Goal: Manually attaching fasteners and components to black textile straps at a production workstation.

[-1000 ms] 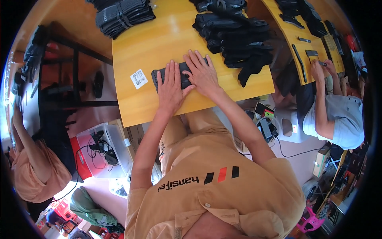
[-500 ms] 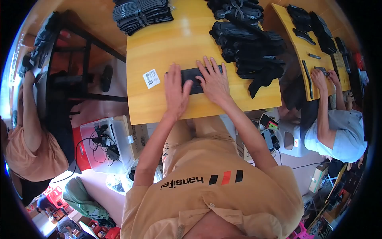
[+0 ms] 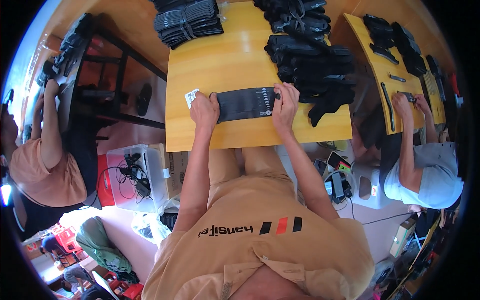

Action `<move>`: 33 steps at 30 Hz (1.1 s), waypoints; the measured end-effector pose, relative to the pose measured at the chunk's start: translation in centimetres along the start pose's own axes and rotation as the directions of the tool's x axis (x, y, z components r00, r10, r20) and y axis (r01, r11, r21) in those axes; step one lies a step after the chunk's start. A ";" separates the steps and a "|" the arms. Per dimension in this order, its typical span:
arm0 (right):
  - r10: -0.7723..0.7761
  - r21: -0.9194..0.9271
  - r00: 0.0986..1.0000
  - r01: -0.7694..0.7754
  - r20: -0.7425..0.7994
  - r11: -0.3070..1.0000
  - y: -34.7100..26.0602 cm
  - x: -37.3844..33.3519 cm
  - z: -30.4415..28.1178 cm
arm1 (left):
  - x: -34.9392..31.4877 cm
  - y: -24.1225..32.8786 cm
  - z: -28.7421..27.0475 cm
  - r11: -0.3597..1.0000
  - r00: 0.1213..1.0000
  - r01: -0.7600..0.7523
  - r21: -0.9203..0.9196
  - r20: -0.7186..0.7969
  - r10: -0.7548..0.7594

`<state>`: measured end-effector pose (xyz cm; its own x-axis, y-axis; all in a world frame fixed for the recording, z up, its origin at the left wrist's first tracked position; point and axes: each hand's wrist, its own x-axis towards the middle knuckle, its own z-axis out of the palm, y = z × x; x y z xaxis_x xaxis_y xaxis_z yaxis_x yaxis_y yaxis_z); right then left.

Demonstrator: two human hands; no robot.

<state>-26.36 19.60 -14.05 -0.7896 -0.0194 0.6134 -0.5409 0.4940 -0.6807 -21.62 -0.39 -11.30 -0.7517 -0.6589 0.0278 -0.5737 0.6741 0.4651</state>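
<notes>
A flat black band point(image 3: 242, 104) with a row of white printed marks near its right end lies stretched across the yellow table point(image 3: 240, 137). My left hand point(image 3: 204, 111) grips its left end, thumb on top. At the other end, my right hand point(image 3: 285, 106) pinches the edge, fingers curled and a small dark bit showing at the fingertips. A white printed label point(image 3: 191, 95) lies just beyond my left hand, partly covered by it.
A strapped stack of black bands point(image 3: 187, 22) sits at the table's far left. Heaped black fabric pieces point(image 3: 310, 60) cover its right side. Co-workers sit at a dark table on the left and a yellow table point(image 3: 370, 55) on the right. A clear bin point(image 3: 131, 185) of cables stands on the floor.
My hands lay flat on the black band; now they have moved apart and grip its two ends. More of the band and its white marks show. My left hand now partly covers the label.
</notes>
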 end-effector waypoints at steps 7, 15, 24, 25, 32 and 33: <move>0.057 0.041 0.995 -0.054 -0.078 0.998 0.3 0.0 -0.1 | 1.1 0.3 0.6 0.996 0.985 0.072 0.045 0.155 -0.079; 0.107 0.073 0.990 -0.100 -0.091 0.992 0.7 0.0 -0.2 | -0.8 0.7 2.3 0.987 0.982 -0.128 0.098 -0.128 0.140; 0.122 0.069 0.988 -0.116 -0.090 0.991 0.7 0.1 0.0 | -0.8 0.9 1.9 0.988 0.991 -0.116 0.104 -0.061 0.123; 0.118 0.064 0.989 -0.112 -0.091 0.992 0.8 0.1 0.0 | -0.8 0.8 1.9 0.987 0.987 -0.141 0.079 -0.062 0.146; 0.233 0.100 0.966 -0.222 -0.117 0.970 1.0 0.1 -0.2 | -0.9 0.4 2.1 0.963 0.961 -0.270 -0.001 -0.061 0.270; 0.243 0.112 0.962 -0.230 -0.121 0.967 1.0 0.1 -0.1 | -1.0 0.3 2.1 0.959 0.957 -0.284 -0.013 -0.065 0.283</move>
<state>-26.98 20.25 -14.63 -0.8562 0.2068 0.4734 -0.3737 0.3847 -0.8440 -21.77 1.20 -13.06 -0.8603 -0.4618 0.2159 -0.3322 0.8291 0.4498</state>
